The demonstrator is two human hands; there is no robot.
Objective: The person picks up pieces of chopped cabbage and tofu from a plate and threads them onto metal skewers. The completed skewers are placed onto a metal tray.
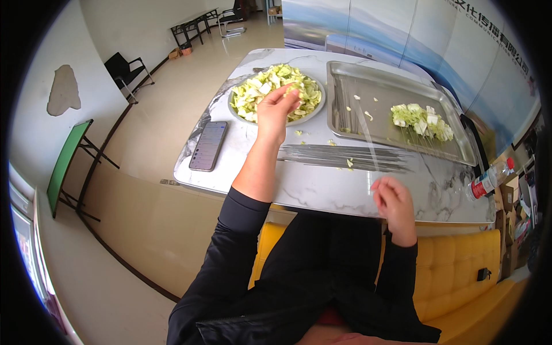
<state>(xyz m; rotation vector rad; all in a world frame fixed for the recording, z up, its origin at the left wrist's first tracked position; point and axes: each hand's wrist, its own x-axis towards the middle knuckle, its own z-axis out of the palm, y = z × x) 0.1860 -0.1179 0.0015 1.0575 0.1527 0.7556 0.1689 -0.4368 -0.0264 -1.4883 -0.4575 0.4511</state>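
Observation:
My left hand (276, 108) is above a round metal bowl (233, 111) heaped with chopped cabbage (254, 92). Its thumb and fingers are pinched on what looks like a piece of cabbage (296, 87). Low over the table's near edge, my right hand (393, 200) grips a thin skewer (366, 129), blurred, that points up and away towards the tray. A bundle of thin metal skewers (340, 157) lies on the table between my hands and the tray. In the rectangular metal tray (371, 82), skewered cabbage (422, 120) rests at the right and bare skewers (345, 99) at the left.
A phone (208, 145) with a lit screen lies left on the marble-patterned table (241, 172). Cabbage scraps (302, 137) dot the tabletop. A plastic bottle with a red cap (489, 180) is at the right edge. A yellow padded bench (457, 258) is below the table.

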